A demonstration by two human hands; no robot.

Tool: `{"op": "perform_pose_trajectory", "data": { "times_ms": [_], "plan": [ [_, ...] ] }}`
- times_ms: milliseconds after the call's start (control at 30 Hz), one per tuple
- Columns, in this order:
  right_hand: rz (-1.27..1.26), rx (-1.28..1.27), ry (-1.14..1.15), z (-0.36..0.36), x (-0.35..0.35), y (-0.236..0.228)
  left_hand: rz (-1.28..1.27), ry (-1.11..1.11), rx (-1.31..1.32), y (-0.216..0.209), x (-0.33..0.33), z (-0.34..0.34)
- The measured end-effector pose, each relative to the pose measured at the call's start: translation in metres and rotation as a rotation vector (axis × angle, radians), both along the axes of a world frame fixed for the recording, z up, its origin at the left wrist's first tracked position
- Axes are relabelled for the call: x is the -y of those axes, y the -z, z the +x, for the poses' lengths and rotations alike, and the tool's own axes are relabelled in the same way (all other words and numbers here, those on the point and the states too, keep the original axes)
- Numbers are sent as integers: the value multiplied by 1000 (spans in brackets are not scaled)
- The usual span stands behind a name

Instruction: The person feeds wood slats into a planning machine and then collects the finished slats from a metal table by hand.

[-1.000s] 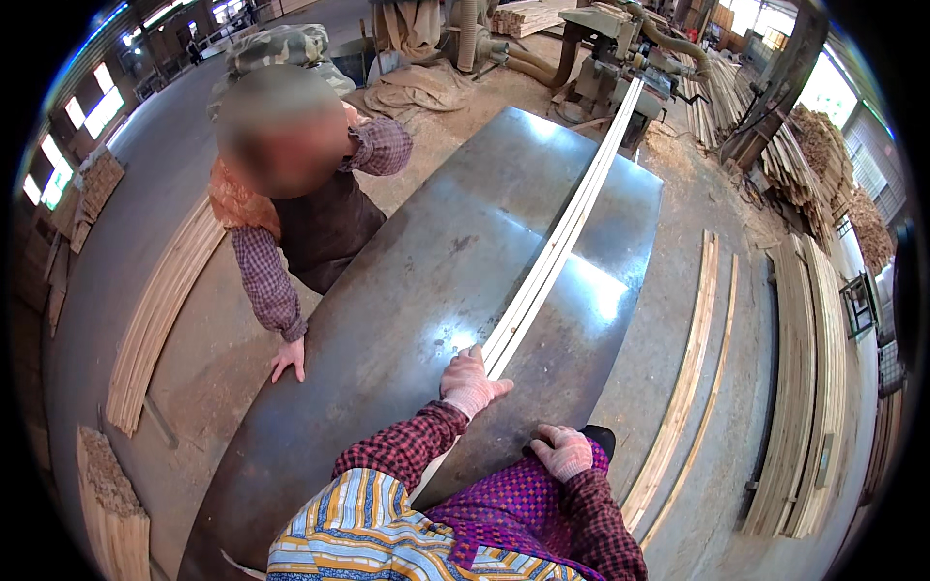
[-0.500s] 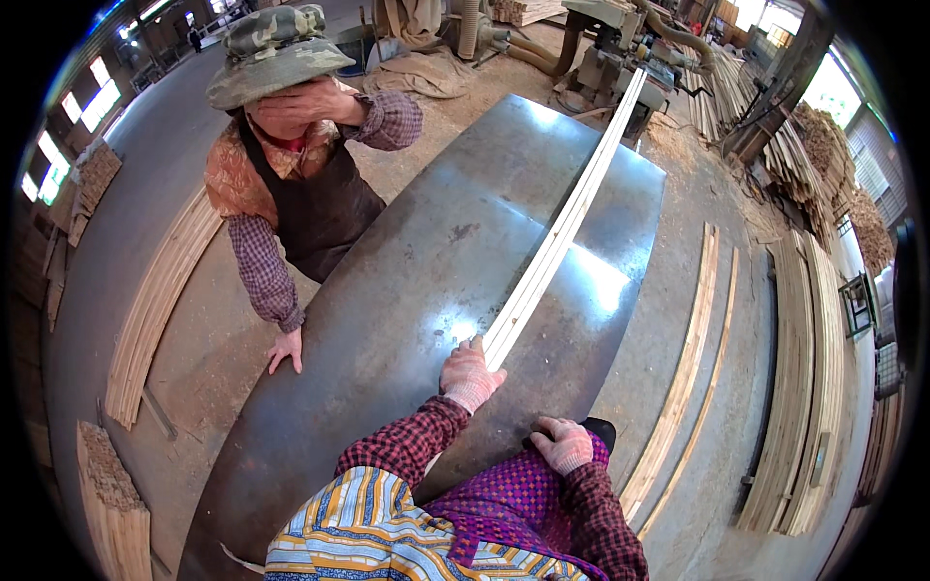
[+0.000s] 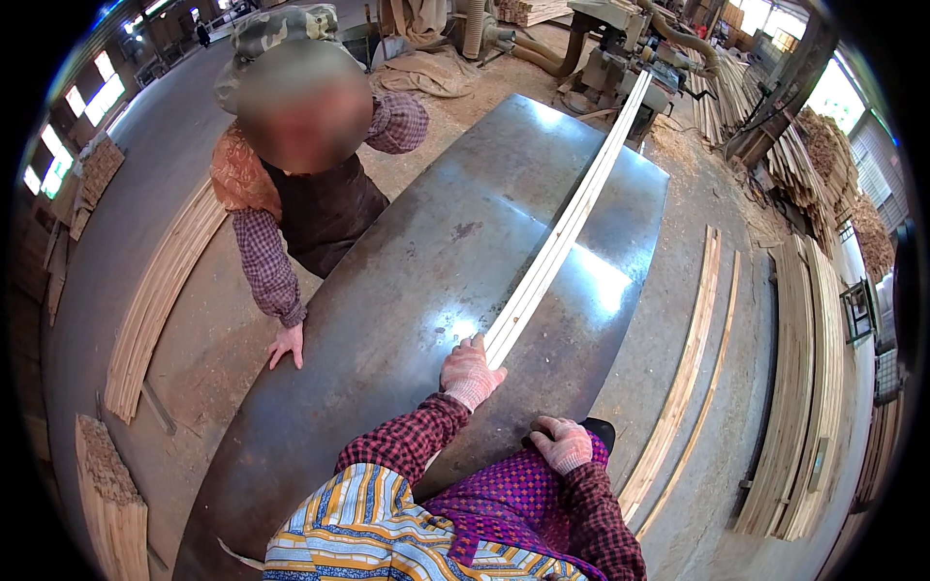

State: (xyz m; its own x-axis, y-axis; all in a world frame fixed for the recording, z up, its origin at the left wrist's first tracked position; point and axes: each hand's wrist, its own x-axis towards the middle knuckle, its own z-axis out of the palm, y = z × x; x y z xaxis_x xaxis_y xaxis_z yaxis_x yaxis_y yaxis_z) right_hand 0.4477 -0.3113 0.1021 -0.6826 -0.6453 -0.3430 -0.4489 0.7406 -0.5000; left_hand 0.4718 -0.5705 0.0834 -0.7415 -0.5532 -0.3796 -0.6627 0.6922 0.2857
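Note:
My left hand [image 3: 471, 373], in a pale, reddish-stained work glove, is closed round the near end of long, pale wooden strips [image 3: 557, 245]. The strips lie side by side along the metal table [image 3: 417, 261], their far end reaching a machine. My right hand [image 3: 562, 444], gloved likewise, rests by the table's near edge on purple checked cloth, its fingers loosely bent and apart; I see nothing held in it. Across the table on the left, a co-worker in a camouflage hat leans one bare hand [image 3: 287, 345] on the table edge.
At the strips' far end stands a woodworking machine [image 3: 620, 58] with thick hoses. Boards [image 3: 678, 378] lie on the floor to the right, beside a taller plank stack [image 3: 799, 387]. More planks [image 3: 165, 300] lie left of the co-worker. Sawdust covers the floor near the machine.
The co-worker's head and raised arm have shifted slightly; the raised hand, over the face before, is no longer distinguishable. Both my hands and the strips stay where they were.

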Motion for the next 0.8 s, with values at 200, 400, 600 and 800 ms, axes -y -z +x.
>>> {"op": "perform_pose_trajectory", "data": {
  "times_ms": [200,400,600,800],
  "plan": [
    [-35,-7,-6,1,4,-4,68,-61,-26,2,3,2],
    [-57,-22,21,3,-2,6,107,-61,-31,4,2,1],
    [-48,-16,14,3,1,0,111,-56,-39,1,3,3],
    [-47,2,20,3,2,-1,99,-57,-22,3,4,1]
  ]
}}
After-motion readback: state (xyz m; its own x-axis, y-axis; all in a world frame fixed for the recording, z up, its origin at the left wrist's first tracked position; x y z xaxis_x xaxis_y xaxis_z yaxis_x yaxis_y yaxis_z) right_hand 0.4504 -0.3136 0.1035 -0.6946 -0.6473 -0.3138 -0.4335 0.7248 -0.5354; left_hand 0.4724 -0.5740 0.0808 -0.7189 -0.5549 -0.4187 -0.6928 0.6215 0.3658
